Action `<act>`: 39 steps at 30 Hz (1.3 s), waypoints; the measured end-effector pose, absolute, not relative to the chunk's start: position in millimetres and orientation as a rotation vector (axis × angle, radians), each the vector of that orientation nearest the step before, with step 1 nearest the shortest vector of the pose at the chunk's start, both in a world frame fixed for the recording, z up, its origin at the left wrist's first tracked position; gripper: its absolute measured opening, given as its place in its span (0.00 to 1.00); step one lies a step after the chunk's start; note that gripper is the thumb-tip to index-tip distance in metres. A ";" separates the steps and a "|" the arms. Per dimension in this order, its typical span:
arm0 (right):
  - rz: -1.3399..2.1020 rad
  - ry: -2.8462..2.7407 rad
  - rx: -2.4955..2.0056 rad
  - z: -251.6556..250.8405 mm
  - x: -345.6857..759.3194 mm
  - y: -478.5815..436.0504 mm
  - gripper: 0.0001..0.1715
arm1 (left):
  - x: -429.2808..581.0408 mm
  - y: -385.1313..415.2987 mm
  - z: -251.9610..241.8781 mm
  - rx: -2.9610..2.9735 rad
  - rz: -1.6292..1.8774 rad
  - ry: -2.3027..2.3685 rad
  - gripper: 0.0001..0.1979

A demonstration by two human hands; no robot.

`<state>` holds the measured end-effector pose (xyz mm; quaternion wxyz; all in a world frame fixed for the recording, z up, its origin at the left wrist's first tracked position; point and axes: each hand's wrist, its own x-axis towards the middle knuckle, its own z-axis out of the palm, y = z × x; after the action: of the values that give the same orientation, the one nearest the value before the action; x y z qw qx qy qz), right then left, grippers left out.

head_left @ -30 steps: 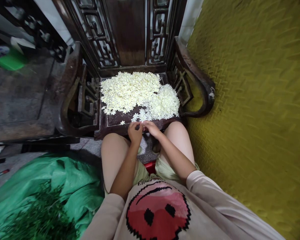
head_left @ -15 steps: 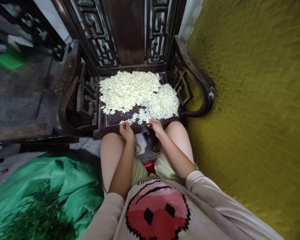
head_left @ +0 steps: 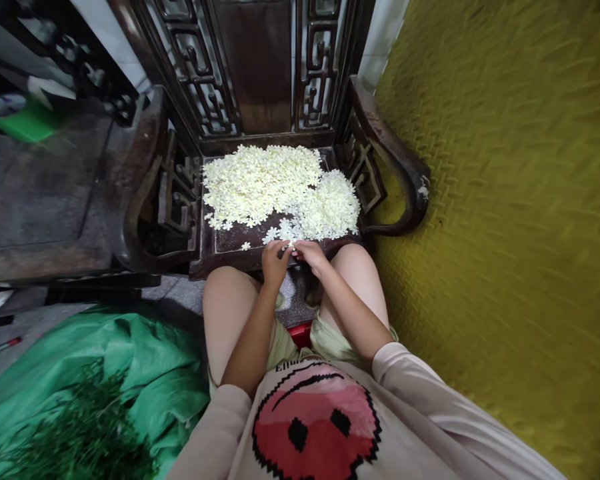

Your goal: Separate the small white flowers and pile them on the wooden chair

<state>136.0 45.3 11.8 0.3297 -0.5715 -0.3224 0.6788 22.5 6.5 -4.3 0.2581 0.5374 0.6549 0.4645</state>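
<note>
A wide heap of pale yellow flowers covers much of the dark wooden chair seat. To its right lies a rounder, whiter pile of flowers. One single flower sits apart near the seat's front edge. My left hand is at that front edge, thumb and fingers curled toward my right hand. My right hand is pinched on a small white flower between the two hands. Whether my left fingertips also grip something is too small to tell.
Curved armrests flank the seat, with a carved chair back behind. A dark wooden table with a green container stands at left. Green cloth with leafy stems lies lower left. A yellow textured surface rises at right.
My left hand has moved right, from beside the single flower to my right hand, and its fingers have shifted. My right hand has barely moved. The view has shifted slightly.
</note>
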 end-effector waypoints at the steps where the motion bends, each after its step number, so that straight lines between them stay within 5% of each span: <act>1: 1.814 -0.836 -1.456 13.0 136.0 44.9 0.06 | 22.7 5.0 -1.0 1.516 1.219 1.772 0.08; 39: 1.864 -0.938 -1.410 19.8 135.8 44.2 0.06 | 19.5 11.9 -10.1 0.914 1.348 1.614 0.07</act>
<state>135.8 44.2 19.8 0.3067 -0.5329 -0.3545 0.7045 19.5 11.9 -10.1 0.4117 0.3631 0.6415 0.5359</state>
